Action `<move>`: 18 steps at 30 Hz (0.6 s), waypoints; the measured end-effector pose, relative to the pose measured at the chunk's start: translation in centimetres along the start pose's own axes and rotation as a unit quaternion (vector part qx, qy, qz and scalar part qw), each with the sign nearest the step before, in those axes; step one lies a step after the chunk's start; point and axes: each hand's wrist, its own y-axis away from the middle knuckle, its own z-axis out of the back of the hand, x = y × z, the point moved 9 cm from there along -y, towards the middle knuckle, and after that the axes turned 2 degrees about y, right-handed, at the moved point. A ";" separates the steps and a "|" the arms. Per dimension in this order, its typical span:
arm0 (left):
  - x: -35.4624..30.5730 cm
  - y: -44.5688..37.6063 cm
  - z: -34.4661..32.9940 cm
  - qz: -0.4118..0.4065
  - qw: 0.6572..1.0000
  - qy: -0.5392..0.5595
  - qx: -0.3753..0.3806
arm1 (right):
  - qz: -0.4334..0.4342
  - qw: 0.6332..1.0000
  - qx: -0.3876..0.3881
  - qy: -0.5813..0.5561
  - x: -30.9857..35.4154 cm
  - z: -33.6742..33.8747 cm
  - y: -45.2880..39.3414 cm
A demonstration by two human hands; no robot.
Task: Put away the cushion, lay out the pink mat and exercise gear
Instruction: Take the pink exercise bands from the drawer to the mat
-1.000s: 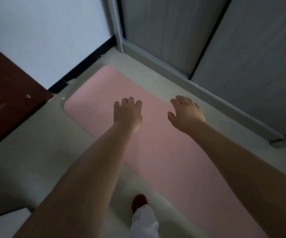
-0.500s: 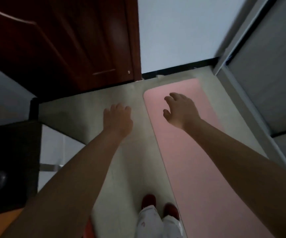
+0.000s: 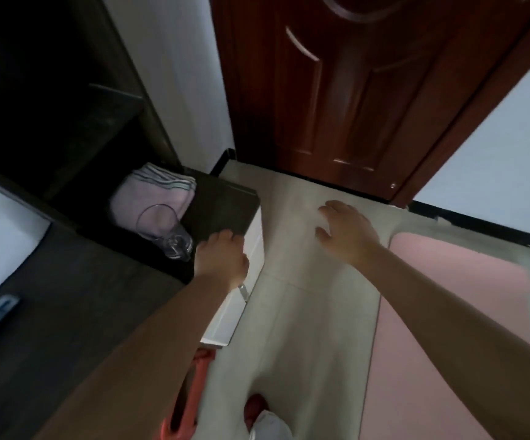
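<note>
Dark wooden surface [image 3: 76, 312] carries a clear glass tumbler [image 3: 165, 231]; your empty, loosely curled left hand [image 3: 222, 260] hovers beside it, seemingly nearer than your open right hand [image 3: 346, 231]. Flat pink mat [image 3: 454, 312] lies rightward.

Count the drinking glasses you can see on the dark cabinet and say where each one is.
1. A clear glass stands on the dark cabinet top, in front of the folded pink towel and just beyond the left hand. The dark shelves behind could hide others.

Glass [image 3: 165, 231] before towel [image 3: 154, 193] — mat [image 3: 448, 312] right
</note>
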 end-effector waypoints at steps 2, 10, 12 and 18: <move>3.0 -0.3 0.1 0.022 1.000 0.013 -0.004 | 0.025 1.000 0.009 0.002 3.1 -0.2 -1.7; 12.2 0.3 0.7 0.101 0.990 0.093 -0.038 | 0.069 0.996 0.050 -0.032 10.8 -3.0 -6.4; 13.3 0.6 -0.6 0.106 0.991 0.086 -0.017 | 0.068 0.994 0.079 -0.038 11.4 -5.2 -7.3; 14.0 1.1 -3.7 0.065 0.997 0.006 0.034 | 0.001 0.979 0.192 -0.063 10.7 -14.6 -9.5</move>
